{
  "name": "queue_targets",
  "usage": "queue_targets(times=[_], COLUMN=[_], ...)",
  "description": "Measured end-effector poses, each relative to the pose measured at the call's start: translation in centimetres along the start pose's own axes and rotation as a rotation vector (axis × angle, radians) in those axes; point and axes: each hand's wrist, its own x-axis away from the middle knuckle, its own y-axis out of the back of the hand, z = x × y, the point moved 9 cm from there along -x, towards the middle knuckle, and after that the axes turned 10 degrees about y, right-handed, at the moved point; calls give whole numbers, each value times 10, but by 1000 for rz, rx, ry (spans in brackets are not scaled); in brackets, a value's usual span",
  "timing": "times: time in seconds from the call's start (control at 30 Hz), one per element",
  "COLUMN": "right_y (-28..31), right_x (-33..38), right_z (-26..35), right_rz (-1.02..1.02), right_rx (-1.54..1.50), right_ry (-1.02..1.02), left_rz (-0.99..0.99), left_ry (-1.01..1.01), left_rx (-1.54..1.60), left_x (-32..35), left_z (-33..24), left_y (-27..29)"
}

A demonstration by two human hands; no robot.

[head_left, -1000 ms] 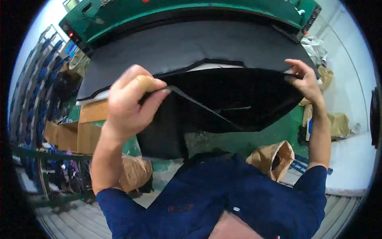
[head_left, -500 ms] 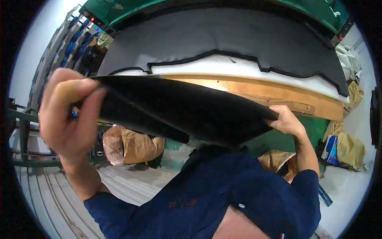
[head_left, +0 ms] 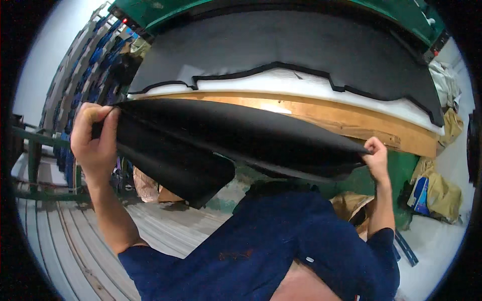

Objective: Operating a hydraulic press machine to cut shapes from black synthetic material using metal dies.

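Observation:
A floppy black sheet (head_left: 236,125) hangs stretched between my two hands, in front of the work surface. My left hand (head_left: 95,135) pinches its upper left corner between thumb and fingers. At the other end my right hand (head_left: 376,155) is closed on the right corner. The lower left part of the sheet droops as a flap with a cut-out edge. Beyond it, a stack of black sheet material (head_left: 281,40) with a stepped, wavy front edge lies on a white board (head_left: 281,83).
A wooden beam (head_left: 321,118) edges the work surface, with a green machine frame (head_left: 165,12) behind. Paper-wrapped bundles (head_left: 351,203) sit below. Bags (head_left: 437,195) stand at right. A rack of dark and grey pieces (head_left: 80,70) and a green rail (head_left: 40,138) are at left.
Both hands have moved away from my body, the right one also outward. The sheet is spread wider, and its left flap hangs lower. The stack lies as before.

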Motion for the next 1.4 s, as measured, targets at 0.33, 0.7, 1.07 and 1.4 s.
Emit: queue_targets(times=[0.33, 0.7, 1.07, 1.4], right_y=[-19, 125, 123, -119], right_x=[37, -111, -187, -290], right_z=[40, 285, 160, 169], right_rz=[328, -257, -143, 395], right_rx=[-169, 881, 639, 628], right_ry=[-344, 566, -44, 603], left_rz=[17, -32, 264, 380], left_ry=[112, 71, 140, 321], left_rx=[191, 290, 147, 42], left_x=[2, -82, -162, -167], left_z=[82, 146, 201, 245], left_y=[-27, -39, -192, -221])
